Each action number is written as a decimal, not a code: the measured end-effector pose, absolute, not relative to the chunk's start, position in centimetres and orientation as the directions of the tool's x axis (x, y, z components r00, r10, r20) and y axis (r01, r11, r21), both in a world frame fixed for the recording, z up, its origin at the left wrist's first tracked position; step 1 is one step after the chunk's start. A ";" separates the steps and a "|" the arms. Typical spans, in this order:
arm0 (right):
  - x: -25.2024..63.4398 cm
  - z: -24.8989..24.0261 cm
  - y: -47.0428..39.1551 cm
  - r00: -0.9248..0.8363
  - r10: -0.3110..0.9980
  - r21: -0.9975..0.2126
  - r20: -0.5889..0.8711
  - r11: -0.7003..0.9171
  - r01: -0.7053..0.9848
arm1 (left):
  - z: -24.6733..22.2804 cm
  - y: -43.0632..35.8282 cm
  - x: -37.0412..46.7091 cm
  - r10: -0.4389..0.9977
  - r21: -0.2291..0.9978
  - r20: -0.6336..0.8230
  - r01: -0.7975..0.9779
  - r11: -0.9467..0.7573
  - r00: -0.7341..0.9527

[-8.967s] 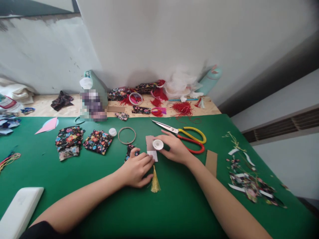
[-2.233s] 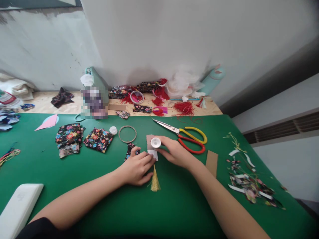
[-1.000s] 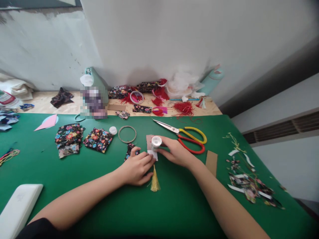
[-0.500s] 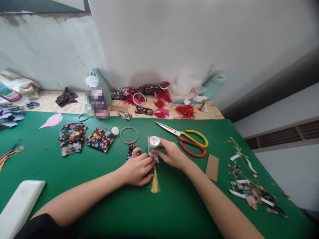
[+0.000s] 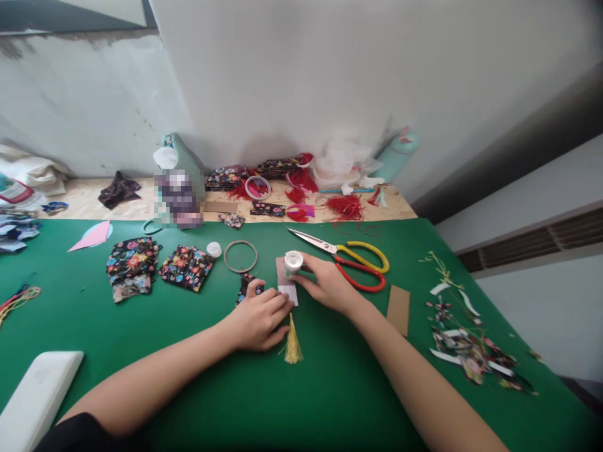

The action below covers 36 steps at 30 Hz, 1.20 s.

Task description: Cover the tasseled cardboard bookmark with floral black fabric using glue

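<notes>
Setting: a craft or sewing workshop is showing here.
Work surface: a green mat [image 5: 141,326] is covering the bench.
Tools: large scissors [image 5: 351,256] and a ring hoop [image 5: 240,255] are lying ready.
Materials: floral fabric pieces [image 5: 155,267], red tassels [image 5: 346,204] and offcut scraps [image 5: 471,351] are lying about.

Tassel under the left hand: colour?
Golden yellow. The tassel hangs out below the left hand on the green mat; head view shows it.
</notes>
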State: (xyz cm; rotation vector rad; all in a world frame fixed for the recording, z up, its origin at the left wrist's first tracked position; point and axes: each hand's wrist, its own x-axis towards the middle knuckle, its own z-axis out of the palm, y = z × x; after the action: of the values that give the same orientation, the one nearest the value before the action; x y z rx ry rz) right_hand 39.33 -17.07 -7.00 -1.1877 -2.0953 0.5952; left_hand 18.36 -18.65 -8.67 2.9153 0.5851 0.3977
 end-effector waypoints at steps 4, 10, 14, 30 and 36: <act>39.4 -7.0 -17.1 -0.435 0.851 -0.682 0.293 0.505 0.529 | -8.7 -18.6 18.5 0.400 0.173 0.242 0.366 -0.914 0.884; 38.8 -7.0 -17.1 -0.366 0.861 -0.662 0.353 0.507 0.552 | -9.0 -18.6 18.5 0.387 0.154 0.276 0.357 -0.921 0.880; 38.8 -6.9 -17.0 -0.449 0.845 -0.694 0.291 0.509 0.509 | -9.0 -18.6 18.5 0.395 0.158 0.280 0.363 -0.918 0.875; 38.8 -7.4 -16.1 -0.347 0.884 -0.707 0.313 0.461 0.537 | -9.1 -18.7 18.4 0.396 0.181 0.258 0.358 -0.916 0.881; 39.4 -7.1 -16.3 -0.330 0.901 -0.718 0.281 0.426 0.550 | -9.0 -18.7 18.4 0.395 0.176 0.239 0.361 -0.916 0.887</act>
State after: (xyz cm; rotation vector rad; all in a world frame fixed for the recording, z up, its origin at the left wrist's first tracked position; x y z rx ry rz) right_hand 39.40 -16.34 -7.07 -1.2219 -2.0142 0.6747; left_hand 18.40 -18.69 -9.02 2.9275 0.5891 0.4118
